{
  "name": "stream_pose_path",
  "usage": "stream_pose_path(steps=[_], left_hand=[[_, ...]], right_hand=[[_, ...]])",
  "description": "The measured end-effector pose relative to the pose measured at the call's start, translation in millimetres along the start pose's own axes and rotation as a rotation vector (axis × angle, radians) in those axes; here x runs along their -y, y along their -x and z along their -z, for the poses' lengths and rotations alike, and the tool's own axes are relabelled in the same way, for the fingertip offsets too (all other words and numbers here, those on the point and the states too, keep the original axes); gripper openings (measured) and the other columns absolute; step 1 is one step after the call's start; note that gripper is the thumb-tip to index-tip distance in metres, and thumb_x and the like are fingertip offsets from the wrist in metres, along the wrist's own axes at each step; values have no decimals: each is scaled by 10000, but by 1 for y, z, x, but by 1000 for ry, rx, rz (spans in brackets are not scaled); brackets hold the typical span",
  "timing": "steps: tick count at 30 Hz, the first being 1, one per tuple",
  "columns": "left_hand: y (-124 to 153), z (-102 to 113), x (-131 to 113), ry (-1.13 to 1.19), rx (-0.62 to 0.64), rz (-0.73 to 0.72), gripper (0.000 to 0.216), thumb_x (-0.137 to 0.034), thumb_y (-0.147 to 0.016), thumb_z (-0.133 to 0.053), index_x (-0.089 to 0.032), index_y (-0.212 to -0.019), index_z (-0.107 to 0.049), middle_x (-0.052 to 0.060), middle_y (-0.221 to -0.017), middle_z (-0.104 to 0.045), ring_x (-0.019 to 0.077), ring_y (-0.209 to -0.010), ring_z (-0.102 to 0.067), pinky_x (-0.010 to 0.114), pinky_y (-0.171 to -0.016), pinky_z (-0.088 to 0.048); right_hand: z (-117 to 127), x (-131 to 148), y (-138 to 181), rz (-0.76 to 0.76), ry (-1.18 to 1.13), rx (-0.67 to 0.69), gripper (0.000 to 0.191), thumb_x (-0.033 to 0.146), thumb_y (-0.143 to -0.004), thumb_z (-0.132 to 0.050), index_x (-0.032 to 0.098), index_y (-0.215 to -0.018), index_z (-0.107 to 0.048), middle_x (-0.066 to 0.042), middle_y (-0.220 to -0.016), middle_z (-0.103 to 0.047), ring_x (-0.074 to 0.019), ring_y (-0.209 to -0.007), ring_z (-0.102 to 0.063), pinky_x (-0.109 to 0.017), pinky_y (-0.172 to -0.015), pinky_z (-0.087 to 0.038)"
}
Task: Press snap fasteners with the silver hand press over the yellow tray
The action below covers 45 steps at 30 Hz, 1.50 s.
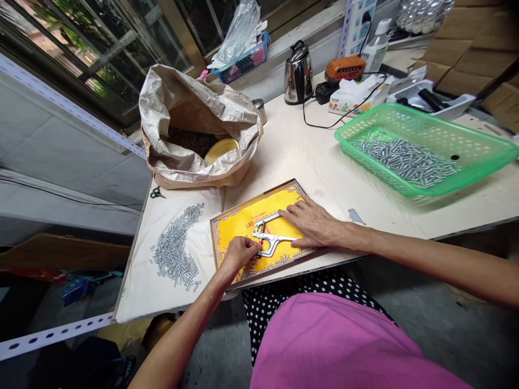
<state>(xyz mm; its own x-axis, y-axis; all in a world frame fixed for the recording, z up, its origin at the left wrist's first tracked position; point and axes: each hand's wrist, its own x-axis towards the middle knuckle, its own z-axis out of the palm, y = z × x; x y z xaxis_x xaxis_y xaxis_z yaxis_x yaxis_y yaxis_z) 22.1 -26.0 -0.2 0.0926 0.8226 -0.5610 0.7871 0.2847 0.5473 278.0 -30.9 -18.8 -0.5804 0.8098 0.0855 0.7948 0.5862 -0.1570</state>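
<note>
A silver pair of spring-loaded pliers lies over a shallow tray with a bright yellow liner. My right hand is on its spread handles from the right, fingers on the upper handle and thumb by the lower one. At the jaw end, my left hand is closed in a pinch; whatever sits between its fingertips is too small to make out. Small silver metal pins lie scattered along the tray's edges. Left of the tray, a curved pile of similar pins rests on the table.
Behind the tray stands an open sack holding dark small pieces and a yellow bowl. A green basket with many metal pins is at right. Farther back are a steel kettle and a tissue box. Green-handled scissors lie near the left edge.
</note>
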Motion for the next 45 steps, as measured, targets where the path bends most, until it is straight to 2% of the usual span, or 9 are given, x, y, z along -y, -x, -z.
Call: stream_pose_path(steps=[7,11,15,20,27,32,37,41,45], left_hand=[[13,-2,-10,-94,-47,36,225,-240,-825,-598,-153,-620,-626,16,-580,-624,166,-581,-640,265,-597,-495],[21,-11,-16,-400,-366,-371,163,-283,-824,-669,-158,-929,-676,99,-1002,-667,242,-941,-642,351,-819,-519],[9,-18,-30,-568,-320,-708,529,-274,-778,-742,-178,-1253,-532,136,-1311,-552,302,-1201,-502,464,-998,-461],[-11,-19,-38,-592,-256,-709,506,-248,-814,-702,-181,-1271,-493,113,-1189,-594,269,-1076,-538,442,-936,-487],[-17,-22,-39,-615,-295,-604,175,-236,-870,-646,-164,-1028,-622,97,-1021,-656,248,-997,-576,378,-872,-492],[-27,-16,-36,-629,-279,-585,143,-254,-890,-630,-163,-999,-646,97,-987,-681,246,-984,-596,370,-870,-500],[-22,-18,-27,-628,-358,-759,251,-199,-890,-629,-187,-1141,-623,128,-1352,-563,278,-1248,-498,454,-1038,-446],[-12,-33,-22,-693,-354,-880,142,-184,-944,-529,-178,-979,-666,113,-1388,-532,290,-1327,-413,476,-1082,-418],[-6,-49,-21,-664,-302,-835,191,-152,-966,-462,-159,-947,-652,108,-1144,-633,240,-1128,-535,396,-959,-507]], right_hand=[[-2,3,3,35,-72,-28,708,416,-837,-654,100,-1417,-402,-166,-1141,-618,-304,-1019,-517,-453,-943,-338],[3,5,-3,34,-105,-30,686,352,-843,-668,105,-1422,-395,-166,-1155,-609,-296,-1019,-502,-407,-866,-360],[13,11,-14,105,-128,-66,654,310,-846,-679,109,-1405,-405,-148,-1158,-596,-280,-1039,-484,-403,-872,-373],[16,15,-23,64,-83,-47,646,368,-810,-728,75,-1326,-473,-161,-1135,-592,-283,-1025,-504,-409,-855,-410],[5,15,-37,88,17,86,179,160,-959,-493,96,-1059,-626,-124,-991,-637,-238,-960,-554,-348,-778,-401],[0,14,-40,45,-7,90,193,238,-978,-500,107,-1039,-629,-115,-1003,-637,-235,-976,-553,-341,-806,-389],[0,-5,-42,-7,-55,25,561,561,-901,-578,85,-1196,-584,-175,-1090,-617,-281,-1000,-536,-366,-829,-387],[-8,-26,-52,17,-41,27,303,343,-999,-448,139,-1130,-631,-132,-1057,-634,-240,-965,-534,-338,-814,-362],[-14,-38,-67,27,71,-19,222,173,-970,-429,159,-965,-650,-110,-987,-645,-225,-918,-501,-324,-755,-336]])
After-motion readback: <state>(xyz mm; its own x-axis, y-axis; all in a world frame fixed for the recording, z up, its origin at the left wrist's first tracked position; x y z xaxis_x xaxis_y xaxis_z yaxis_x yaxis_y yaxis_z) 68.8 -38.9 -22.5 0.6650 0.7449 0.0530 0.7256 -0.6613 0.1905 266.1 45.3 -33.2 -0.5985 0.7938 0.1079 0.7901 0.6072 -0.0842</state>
